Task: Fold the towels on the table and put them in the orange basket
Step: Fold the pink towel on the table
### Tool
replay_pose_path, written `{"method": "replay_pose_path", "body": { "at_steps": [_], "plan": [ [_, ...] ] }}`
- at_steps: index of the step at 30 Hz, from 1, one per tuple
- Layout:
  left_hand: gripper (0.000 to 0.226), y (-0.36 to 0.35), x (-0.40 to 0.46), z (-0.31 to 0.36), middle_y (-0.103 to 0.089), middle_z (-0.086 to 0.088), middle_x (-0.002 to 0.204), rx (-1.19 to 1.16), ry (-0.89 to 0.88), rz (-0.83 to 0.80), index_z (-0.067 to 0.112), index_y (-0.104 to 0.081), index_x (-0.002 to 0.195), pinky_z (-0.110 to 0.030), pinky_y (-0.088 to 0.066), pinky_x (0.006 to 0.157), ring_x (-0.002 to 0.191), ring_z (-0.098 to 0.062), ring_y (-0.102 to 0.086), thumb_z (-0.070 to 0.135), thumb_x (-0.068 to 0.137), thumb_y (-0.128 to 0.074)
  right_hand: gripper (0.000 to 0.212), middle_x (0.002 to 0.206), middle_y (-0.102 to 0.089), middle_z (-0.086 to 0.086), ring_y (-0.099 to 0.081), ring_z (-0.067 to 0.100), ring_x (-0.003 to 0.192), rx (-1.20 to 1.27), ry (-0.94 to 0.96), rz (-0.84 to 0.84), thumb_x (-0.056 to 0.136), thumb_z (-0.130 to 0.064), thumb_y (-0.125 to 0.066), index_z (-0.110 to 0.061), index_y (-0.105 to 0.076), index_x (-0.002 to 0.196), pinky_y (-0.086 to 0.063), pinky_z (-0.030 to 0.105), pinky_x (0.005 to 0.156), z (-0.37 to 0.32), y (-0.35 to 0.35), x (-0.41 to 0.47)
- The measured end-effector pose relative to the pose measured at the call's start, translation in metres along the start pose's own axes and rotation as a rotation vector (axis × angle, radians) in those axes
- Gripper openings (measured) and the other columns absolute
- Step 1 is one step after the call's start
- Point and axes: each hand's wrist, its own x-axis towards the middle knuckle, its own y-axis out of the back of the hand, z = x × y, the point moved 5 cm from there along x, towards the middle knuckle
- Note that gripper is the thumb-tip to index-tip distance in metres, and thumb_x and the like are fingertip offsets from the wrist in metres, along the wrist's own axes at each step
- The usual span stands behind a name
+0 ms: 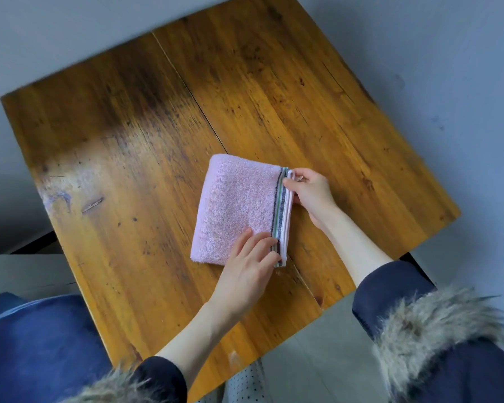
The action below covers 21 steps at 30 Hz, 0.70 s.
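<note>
Your right hand [310, 196] pinches the striped hem of the pink towel [236, 209] at its far corner, thumb on top of the band, fingers curled behind the stacked edges. Your left hand [249, 267] lies flat on the towel's near corner at the same hem, fingers straight and pressing down, fingertips [269, 238] reaching the stripe. Nothing is gripped by the left.

Towel state: folded into a rough rectangle, lying flat on the wooden table [128, 141]. Long axis runs from your left hand's corner up toward your right hand's corner, tilted a little off straight away from you. Striped band [280, 210] (dark, green and pale lines) follows that same axis, along the edge both hands share. Layered loose edges show just outside the band, toward your right wrist. Rounded fold edge sits on the opposite side, away from both hands. Far short end lies just left of your right thumb; near short end passes under your left palm.

Table seam [186, 88] runs diagonally, disappears under the towel's far end and reappears just past your left hand's fingertips.

Both forearms are bare; dark sleeves [390, 292] with fur trim [437, 324] sit back near your elbows. Blue fabric [41, 344] shows at the near left, beside your left sleeve. Grey floor surrounds the table. Orange basket not in frame.
</note>
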Motion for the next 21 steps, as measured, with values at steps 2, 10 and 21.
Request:
{"method": "replay_pose_path", "body": {
  "at_steps": [2, 10, 21],
  "plan": [
    [0.007, -0.002, -0.005, -0.003, -0.063, -0.008, 0.118, 0.0, -0.026, -0.036, 0.01, -0.067, 0.091, -0.049, -0.035, 0.107, 0.12, -0.026, -0.053, 0.007, 0.084, -0.064, 0.02, 0.105, -0.064, 0.007, -0.061, 0.025, 0.101, -0.021, 0.024, 0.045, 0.086, -0.013, -0.061, -0.014, -0.061, 0.106, -0.05, 0.04, 0.091, 0.003, 0.001, -0.001],
    [0.017, 0.014, -0.016, -0.018, -0.061, -0.004, 0.122, -0.087, -0.088, 0.003, 0.011, -0.066, 0.1, -0.046, -0.031, 0.109, 0.125, -0.023, -0.049, 0.013, 0.091, -0.051, 0.034, 0.12, -0.05, 0.011, -0.048, 0.023, 0.109, -0.546, 0.609, 0.355, 0.088, -0.001, -0.05, -0.009, -0.057, 0.12, -0.044, 0.031, 0.088, -0.013, -0.001, -0.052],
    [0.037, 0.017, -0.032, -0.038, -0.046, -0.005, 0.142, 0.193, 0.053, -0.1, 0.018, -0.057, 0.125, -0.055, -0.028, 0.107, 0.132, -0.029, -0.041, 0.029, 0.094, -0.041, 0.051, 0.15, -0.029, 0.013, -0.014, 0.024, 0.144, -0.919, 0.677, -0.02, 0.093, 0.001, -0.04, -0.006, -0.032, 0.143, -0.024, 0.043, 0.114, 0.041, -0.033, -0.076]
  ]
}}
